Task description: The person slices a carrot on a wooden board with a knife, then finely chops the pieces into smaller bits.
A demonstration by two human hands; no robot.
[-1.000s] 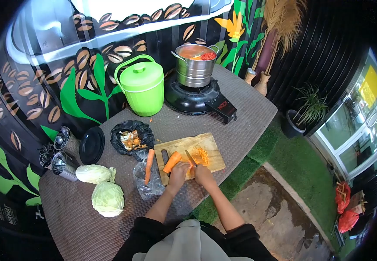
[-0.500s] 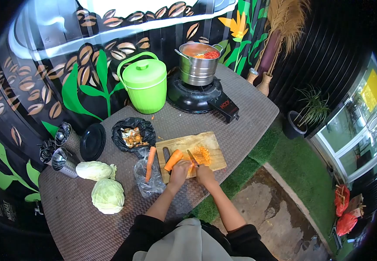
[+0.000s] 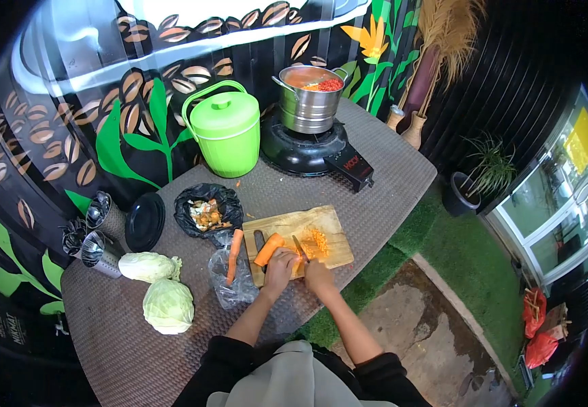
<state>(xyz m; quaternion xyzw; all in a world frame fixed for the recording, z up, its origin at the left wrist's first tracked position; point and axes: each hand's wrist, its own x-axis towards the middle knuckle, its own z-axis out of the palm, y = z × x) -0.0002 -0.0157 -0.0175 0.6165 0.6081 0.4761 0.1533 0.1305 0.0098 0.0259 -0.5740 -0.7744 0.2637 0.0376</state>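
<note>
On the wooden cutting board (image 3: 338,234), my right hand (image 3: 318,277) grips a knife (image 3: 299,247), its blade pointing away from me. Close beside the blade, my left hand (image 3: 279,268) is closed, its fingers pressing a piece of carrot that they mostly hide. A thick carrot chunk (image 3: 269,249) lies just beyond the left fingers. Small diced carrot (image 3: 319,239) is heaped on the far right of the board. A dark handle (image 3: 259,239) rests at the board's left side. Left of the board, a long peeled carrot (image 3: 235,256) lies on a clear plastic bag (image 3: 233,292).
A black bag of peelings (image 3: 207,207) sits behind the board. Two cabbages (image 3: 168,306) lie to the left, near a black plate (image 3: 145,221) and cutlery holders (image 3: 100,254). At the back stand a green lidded bucket (image 3: 226,132) and a steel pot (image 3: 309,112) on a stove (image 3: 300,152).
My right hand has drawn slightly toward me with the knife. My left hand stays almost in place, and the carrot chunk beside it has shifted very little.
</note>
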